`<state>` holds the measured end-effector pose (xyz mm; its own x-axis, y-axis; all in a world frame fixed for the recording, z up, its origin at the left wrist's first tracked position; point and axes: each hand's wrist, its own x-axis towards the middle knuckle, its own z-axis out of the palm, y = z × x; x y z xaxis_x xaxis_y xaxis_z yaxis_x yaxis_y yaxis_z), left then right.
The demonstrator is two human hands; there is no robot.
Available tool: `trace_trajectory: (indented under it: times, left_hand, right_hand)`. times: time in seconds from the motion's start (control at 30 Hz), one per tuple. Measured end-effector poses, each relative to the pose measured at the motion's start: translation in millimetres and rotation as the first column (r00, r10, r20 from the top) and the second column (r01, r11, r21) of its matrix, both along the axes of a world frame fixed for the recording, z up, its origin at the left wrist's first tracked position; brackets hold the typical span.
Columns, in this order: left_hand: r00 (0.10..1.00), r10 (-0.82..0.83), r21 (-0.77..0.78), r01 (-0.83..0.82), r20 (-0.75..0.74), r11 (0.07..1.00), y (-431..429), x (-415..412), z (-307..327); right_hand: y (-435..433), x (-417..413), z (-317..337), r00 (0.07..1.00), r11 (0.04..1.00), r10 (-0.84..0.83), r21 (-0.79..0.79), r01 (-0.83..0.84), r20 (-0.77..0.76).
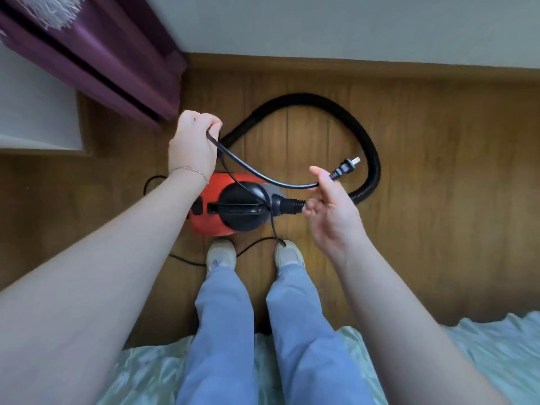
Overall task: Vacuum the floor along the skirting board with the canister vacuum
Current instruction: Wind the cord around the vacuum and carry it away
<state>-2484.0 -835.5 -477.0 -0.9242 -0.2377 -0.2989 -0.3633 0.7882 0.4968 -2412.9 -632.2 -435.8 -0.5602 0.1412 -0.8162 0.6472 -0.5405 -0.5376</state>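
A red canister vacuum [210, 220] with a black handle lies on the wooden floor just in front of my feet. Its black ribbed hose [371, 147] loops away towards the wall and back to the left. My left hand [193, 141] is closed around the black power cord [248, 168] above the vacuum. My right hand [333, 209] pinches the same cord near its end, with the plug [346, 168] sticking out past my fingers. More cord trails across the floor by my shoes. The wooden skirting board [350, 65] runs along the base of the white wall ahead.
Purple furniture [117, 62] stands at the upper left beside a white shelf unit [38, 112]. A bed with pale green bedding [496, 346] lies directly behind my legs. Wooden floor [438, 229] stretches to the right of the vacuum.
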Motion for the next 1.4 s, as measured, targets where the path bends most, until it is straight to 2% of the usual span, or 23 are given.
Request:
trace_trajectory:
  times: [0.07,0.13,0.2,0.27,0.33,0.43,0.5,0.57,0.63,0.7,0.77,0.87,1.1,1.2,1.27,1.4]
  left_hand:
    - [0.995,-0.068,-0.036,0.07,0.069,0.997,-13,-9,0]
    - [0.983,-0.156,0.021,0.155,0.093,0.988,-19,-19,2]
    - [0.962,-0.261,0.084,0.254,0.084,0.964,-24,-25,1]
    - [0.922,-0.375,0.063,0.371,0.098,0.927,-34,-24,-3]
    - [0.876,-0.439,0.017,0.445,0.199,0.895,-49,-16,-11]
    - [0.811,-0.451,-0.056,0.505,0.373,0.861,-73,6,-29]
    - [0.835,-0.446,-0.108,0.5,0.322,0.859,-80,25,-39]
    - [0.861,-0.479,-0.105,0.499,0.17,0.86,-77,42,-49]
    - [0.789,-0.601,-0.009,0.607,0.128,0.795,-67,57,-60]
    - [0.668,-0.711,0.144,0.698,0.222,0.701,-56,71,-75]
    - [0.589,-0.725,0.213,0.705,0.357,0.677,-54,83,-94]
    - [0.592,-0.69,0.196,0.683,0.416,0.704,-61,90,-121]
    - [0.556,-0.751,0.154,0.758,0.356,0.634,-51,91,-152]
    - [0.612,-0.745,0.029,0.767,0.266,0.641,-49,91,-158]
    - [0.651,-0.713,-0.014,0.741,0.262,0.672,-49,89,-162]
    - [0.747,-0.61,0.035,0.625,0.264,0.78,-47,88,-170]
  right_hand:
    - [-21,8,-6,0.999,0.999,-0.009,-0.042,0.007,-0.04]
    - [-36,12,-10,0.996,0.995,-0.082,-0.064,0.08,-0.034]
    - [-46,19,-17,0.989,0.989,-0.144,-0.043,0.145,0.012]
    - [-56,30,-27,0.985,0.988,-0.156,-0.003,0.156,0.07]
    - [-67,42,-41,0.983,0.99,-0.142,0.022,0.14,0.115]
    - [-86,58,-64,0.984,0.995,-0.099,0.016,0.098,0.151]
    - [-98,66,-80,0.984,0.998,-0.062,-0.019,0.067,0.165]
    - [-111,71,-98,0.983,0.998,-0.022,-0.05,0.032,0.181]
    - [-123,73,-116,0.982,0.997,0.033,-0.068,-0.02,0.186]
    - [-132,73,-132,0.979,0.992,0.096,-0.093,-0.08,0.18]
    - [-137,73,-145,0.976,0.987,0.131,-0.114,-0.111,0.177]
    - [-135,72,-163,0.976,0.99,0.108,-0.105,-0.09,0.187]
    - [-122,74,-187,0.964,0.997,0.026,-0.076,-0.006,0.265]
    - [-123,74,-195,0.955,0.999,0.029,0.006,-0.033,0.296]
    - [-123,73,-200,0.945,0.997,0.038,0.046,-0.056,0.324]
    - [-128,71,-205,0.924,0.997,0.052,0.031,-0.069,0.379]
